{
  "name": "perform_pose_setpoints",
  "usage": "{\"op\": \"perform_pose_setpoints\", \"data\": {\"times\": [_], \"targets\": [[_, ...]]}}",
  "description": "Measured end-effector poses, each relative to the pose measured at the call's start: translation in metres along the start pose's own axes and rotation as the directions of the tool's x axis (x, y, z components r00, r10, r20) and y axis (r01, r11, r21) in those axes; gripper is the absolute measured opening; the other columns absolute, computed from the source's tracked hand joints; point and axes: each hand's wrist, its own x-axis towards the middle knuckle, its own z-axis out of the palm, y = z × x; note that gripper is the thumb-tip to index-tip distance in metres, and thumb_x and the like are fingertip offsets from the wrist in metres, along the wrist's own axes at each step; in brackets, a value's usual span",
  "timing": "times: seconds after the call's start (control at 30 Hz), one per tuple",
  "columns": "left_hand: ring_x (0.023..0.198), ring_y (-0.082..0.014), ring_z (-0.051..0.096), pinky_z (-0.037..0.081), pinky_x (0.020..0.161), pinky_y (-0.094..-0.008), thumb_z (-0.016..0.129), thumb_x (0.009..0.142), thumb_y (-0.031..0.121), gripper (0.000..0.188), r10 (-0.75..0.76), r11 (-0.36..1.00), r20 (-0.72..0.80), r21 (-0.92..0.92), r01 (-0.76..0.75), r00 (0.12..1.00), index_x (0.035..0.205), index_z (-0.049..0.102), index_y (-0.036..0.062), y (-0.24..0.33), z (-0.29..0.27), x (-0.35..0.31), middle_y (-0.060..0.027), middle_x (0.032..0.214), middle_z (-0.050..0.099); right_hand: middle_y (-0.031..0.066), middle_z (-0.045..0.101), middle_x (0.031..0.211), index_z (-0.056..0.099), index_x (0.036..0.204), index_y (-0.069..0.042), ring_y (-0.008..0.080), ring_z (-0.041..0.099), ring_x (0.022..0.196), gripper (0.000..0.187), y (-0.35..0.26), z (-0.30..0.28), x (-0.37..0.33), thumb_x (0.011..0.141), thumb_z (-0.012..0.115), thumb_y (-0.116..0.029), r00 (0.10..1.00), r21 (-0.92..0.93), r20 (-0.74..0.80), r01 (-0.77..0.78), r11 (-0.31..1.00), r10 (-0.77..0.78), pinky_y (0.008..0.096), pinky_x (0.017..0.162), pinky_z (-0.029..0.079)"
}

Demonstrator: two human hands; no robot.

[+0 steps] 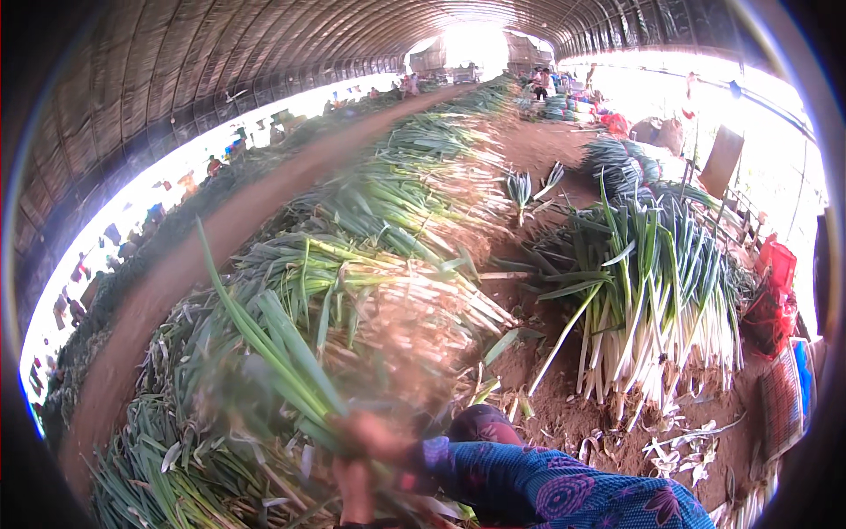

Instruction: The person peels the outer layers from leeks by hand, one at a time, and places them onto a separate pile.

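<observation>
A long green onion (295,366) with broad leaves slants up and left from my hands, low in the middle of the view. My right hand (379,436), in a blue patterned sleeve, is closed around its lower part and blurred by motion. Just below, my left hand (355,489) is closed on the same green onion; its fingers show poorly. Under and beyond the hands lies a heap of untrimmed green onions (352,269), leaves to the left and soil-coated pale ends to the right. At the right a stack of green onions (656,300) shows clean white stems.
Peeled scraps (687,454) litter the brown soil at the lower right. Red net bags (774,300) and a woven sack (782,410) stand at the right edge. Tied bundles (621,163) lie farther back. A dirt path (167,291) runs along the left, and people (540,84) work far off.
</observation>
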Motion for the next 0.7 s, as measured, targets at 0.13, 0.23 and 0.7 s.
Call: {"op": "perform_pose_setpoints", "data": {"times": [0.13, 0.23, 0.7], "targets": [[0.081, -0.0264, 0.057, 0.046, 0.076, -0.0371, 0.051, 0.089, 0.025, 0.033, 0.442, 0.857, 0.121, 0.234, -0.459, 0.889, 0.102, 0.061, -0.0043, -0.010, -0.005, 0.001, -0.0216, 0.094, 0.063, 0.0049, 0.063, 0.102, 0.058, 0.118, -0.004, 0.0139, 0.058, 0.089, 0.038, 0.003, -0.006, 0.007, 0.088, 0.064, -0.027, 0.996, 0.038, -0.032, 0.087, 0.996, -0.085, 0.0288, 0.081, 0.046], [0.082, -0.0301, 0.059, 0.047, 0.076, -0.0392, 0.050, 0.089, 0.023, 0.034, 0.204, 0.964, 0.086, 0.159, -0.215, 0.975, 0.106, 0.059, -0.0042, -0.012, -0.004, 0.002, -0.0212, 0.092, 0.062, 0.0044, 0.063, 0.100, 0.058, 0.116, -0.005, 0.0139, 0.058, 0.086, 0.034, -0.009, -0.011, 0.004, 0.089, 0.061, -0.025, 0.992, 0.068, -0.024, 0.127, 0.990, -0.126, 0.0291, 0.080, 0.047], [0.078, -0.0232, 0.059, 0.045, 0.065, -0.0357, 0.048, 0.091, 0.013, 0.020, 0.311, 0.869, 0.139, 0.360, -0.340, 0.940, 0.100, 0.058, -0.0015, 0.020, 0.016, -0.028, -0.0106, 0.084, 0.059, 0.0041, 0.056, 0.065, 0.060, 0.093, -0.006, 0.0155, 0.052, 0.051, 0.044, -0.023, -0.012, 0.008, 0.091, 0.051, -0.048, 0.986, 0.371, 0.015, 0.146, 0.917, -0.164, 0.0267, 0.049, 0.044]]}}
